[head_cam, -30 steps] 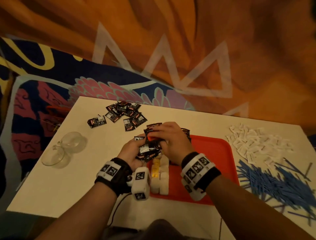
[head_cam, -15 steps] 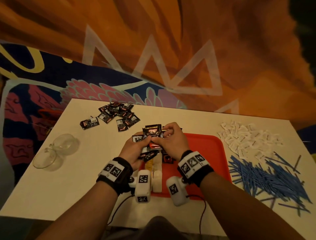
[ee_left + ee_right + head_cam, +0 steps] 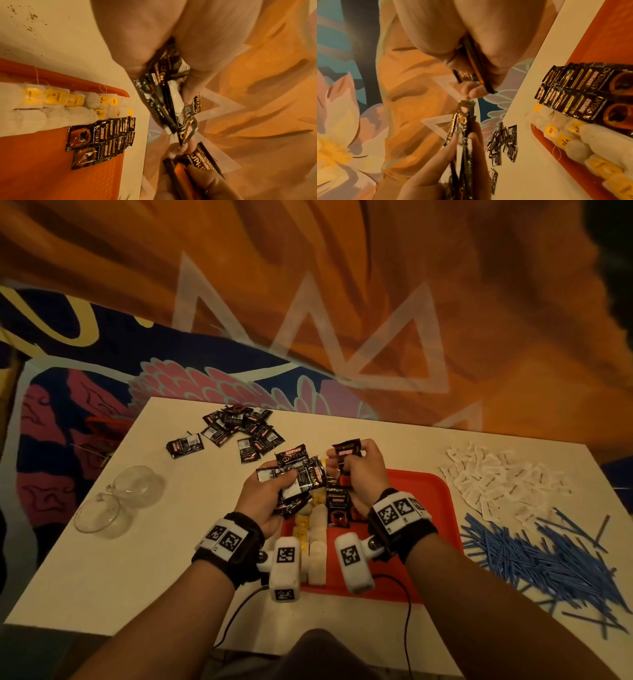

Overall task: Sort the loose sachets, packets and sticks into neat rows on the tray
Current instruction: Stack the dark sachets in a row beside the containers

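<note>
Hands part over the tray (image 3: 435, 494)
Left hand (image 3: 263, 501) still grips a sachet bundle (image 3: 301, 477); right hand (image 3: 363, 474) has lifted away, pinching seemingly two sachets (image 3: 347, 451).

Red tray (image 3: 431, 501), black-gold sachets (image 3: 301, 474)

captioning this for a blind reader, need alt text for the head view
Over a red tray, the left hand holds a bunch of black coffee sachets while the right hand pinches one sachet. Loose sachets, white packets and blue sticks lie on the table.
</note>
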